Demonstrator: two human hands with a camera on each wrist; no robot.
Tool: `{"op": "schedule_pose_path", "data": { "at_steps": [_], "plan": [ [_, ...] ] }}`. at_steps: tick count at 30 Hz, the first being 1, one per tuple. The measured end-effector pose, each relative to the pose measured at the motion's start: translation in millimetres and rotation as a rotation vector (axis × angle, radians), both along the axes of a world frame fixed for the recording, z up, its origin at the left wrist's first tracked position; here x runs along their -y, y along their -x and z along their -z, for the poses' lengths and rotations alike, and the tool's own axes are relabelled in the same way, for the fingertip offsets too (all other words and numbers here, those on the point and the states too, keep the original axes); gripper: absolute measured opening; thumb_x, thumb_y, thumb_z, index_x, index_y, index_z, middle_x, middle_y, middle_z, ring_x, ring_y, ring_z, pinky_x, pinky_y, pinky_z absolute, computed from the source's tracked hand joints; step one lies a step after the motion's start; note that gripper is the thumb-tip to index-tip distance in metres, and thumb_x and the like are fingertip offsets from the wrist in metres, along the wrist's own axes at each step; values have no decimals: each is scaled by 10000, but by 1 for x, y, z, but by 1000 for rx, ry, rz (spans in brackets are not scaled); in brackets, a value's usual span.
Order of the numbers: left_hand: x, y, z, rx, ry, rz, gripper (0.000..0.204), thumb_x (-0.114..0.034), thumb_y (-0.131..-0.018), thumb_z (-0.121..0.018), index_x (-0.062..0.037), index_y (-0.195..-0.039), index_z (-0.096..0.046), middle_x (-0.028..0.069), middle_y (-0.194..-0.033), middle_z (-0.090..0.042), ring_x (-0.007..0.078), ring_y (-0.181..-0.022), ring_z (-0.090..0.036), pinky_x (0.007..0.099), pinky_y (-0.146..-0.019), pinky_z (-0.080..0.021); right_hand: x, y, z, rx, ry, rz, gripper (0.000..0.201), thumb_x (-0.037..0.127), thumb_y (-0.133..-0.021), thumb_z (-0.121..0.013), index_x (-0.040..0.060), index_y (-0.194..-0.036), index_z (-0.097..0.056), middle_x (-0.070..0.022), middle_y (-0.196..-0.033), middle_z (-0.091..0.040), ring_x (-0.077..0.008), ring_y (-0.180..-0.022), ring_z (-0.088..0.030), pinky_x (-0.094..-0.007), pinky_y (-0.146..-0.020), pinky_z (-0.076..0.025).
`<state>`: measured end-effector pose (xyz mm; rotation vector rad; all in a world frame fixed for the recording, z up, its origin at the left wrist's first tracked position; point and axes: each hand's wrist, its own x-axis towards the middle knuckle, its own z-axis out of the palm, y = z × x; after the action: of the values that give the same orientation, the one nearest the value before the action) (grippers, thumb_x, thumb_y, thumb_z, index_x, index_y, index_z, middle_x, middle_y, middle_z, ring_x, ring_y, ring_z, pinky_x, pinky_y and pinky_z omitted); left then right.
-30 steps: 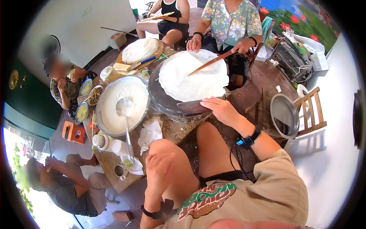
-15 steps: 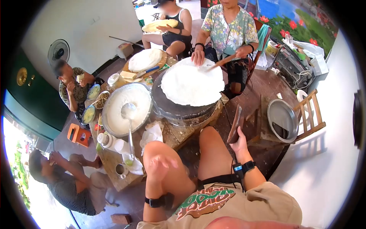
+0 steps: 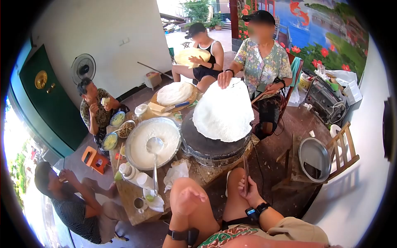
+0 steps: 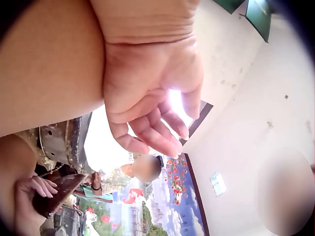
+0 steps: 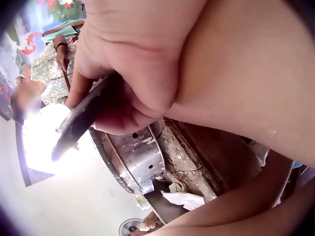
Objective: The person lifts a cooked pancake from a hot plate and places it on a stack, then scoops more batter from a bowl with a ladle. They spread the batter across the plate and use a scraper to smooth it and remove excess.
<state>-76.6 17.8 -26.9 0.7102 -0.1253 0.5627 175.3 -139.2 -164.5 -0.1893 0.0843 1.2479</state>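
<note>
My right hand (image 3: 249,191) grips a dark flat wooden scraper (image 3: 246,175), held upright over my right thigh; in the right wrist view the fingers wrap round the scraper (image 5: 81,118). My left hand (image 3: 188,200) rests by my left knee, palm up with loosely bent fingers, holding nothing, as the left wrist view of the hand (image 4: 152,88) also shows. In front of me stands a round black griddle (image 3: 202,138). Across it, a person in a flowered shirt lifts a large thin white sheet (image 3: 223,111) by its far edge; part of the sheet hangs over the griddle.
Left of the griddle are a bowl of white batter (image 3: 138,142) with a ladle (image 3: 155,145), bottles (image 3: 128,170) and a metal cup (image 3: 140,203). A board (image 3: 190,99) bears more white sheets. A metal basin (image 3: 315,159) stands on the right. Several other people sit around.
The right hand has drawn back from the griddle to my thigh with the scraper. The white sheet, flat on the griddle before, is now raised by the person opposite. The head view has tilted up.
</note>
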Motion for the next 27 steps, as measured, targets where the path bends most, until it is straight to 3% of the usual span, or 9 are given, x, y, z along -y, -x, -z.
{"op": "schedule_pose_path", "data": {
  "at_steps": [3, 10, 13, 16, 24, 27],
  "plan": [
    [3, -2, -2, -17, 6, -30, 312, -339, -933, -490, -41, -929, -584, 160, -952, -626, 280, -880, -592, 421, -836, -443, -3, -4, 5, 32, -1, -22, 216, 274, -882, -592, 72, -954, -565, -22, -737, -479, -157, -673, -454, -278, -620, -416],
    [2, 2, 2, -42, 6, -46, 300, -330, -919, -522, -37, -926, -588, 156, -940, -628, 285, -881, -596, 415, -810, -457, -4, -6, 1, 18, 100, -27, 236, 289, -865, -613, 56, -859, -575, -36, -726, -495, -167, -687, -459, -279, -621, -419],
    [4, 2, 0, -43, 26, -64, 289, -316, -910, -543, -30, -922, -586, 158, -935, -629, 288, -879, -599, 415, -808, -459, -6, -7, 3, 6, 61, -51, 165, 251, -835, -642, 133, -940, -593, -15, -692, -460, -168, -675, -448, -286, -585, -425],
    [4, 5, 0, -58, 18, -83, 264, -297, -900, -554, -37, -920, -587, 156, -934, -633, 274, -859, -607, 418, -823, -452, -7, -6, -1, -27, 108, -48, 160, 247, -842, -636, 142, -951, -586, -14, -685, -447, -165, -668, -439, -284, -588, -423],
    [6, 3, -7, -111, 54, -71, 224, -279, -890, -551, -60, -905, -600, 144, -926, -642, 242, -802, -615, 429, -847, -431, -6, -7, 6, 58, 44, -60, 206, 268, -885, -586, 81, -957, -538, -24, -755, -470, -155, -691, -448, -275, -629, -415],
    [5, 2, -6, -23, 70, -25, 229, -250, -906, -563, -23, -940, -582, 177, -942, -631, 276, -899, -602, 400, -837, -460, -7, -6, 2, 74, 59, -44, 202, 270, -890, -579, 81, -949, -534, -23, -748, -459, -151, -683, -438, -271, -624, -412]
  ]
}}
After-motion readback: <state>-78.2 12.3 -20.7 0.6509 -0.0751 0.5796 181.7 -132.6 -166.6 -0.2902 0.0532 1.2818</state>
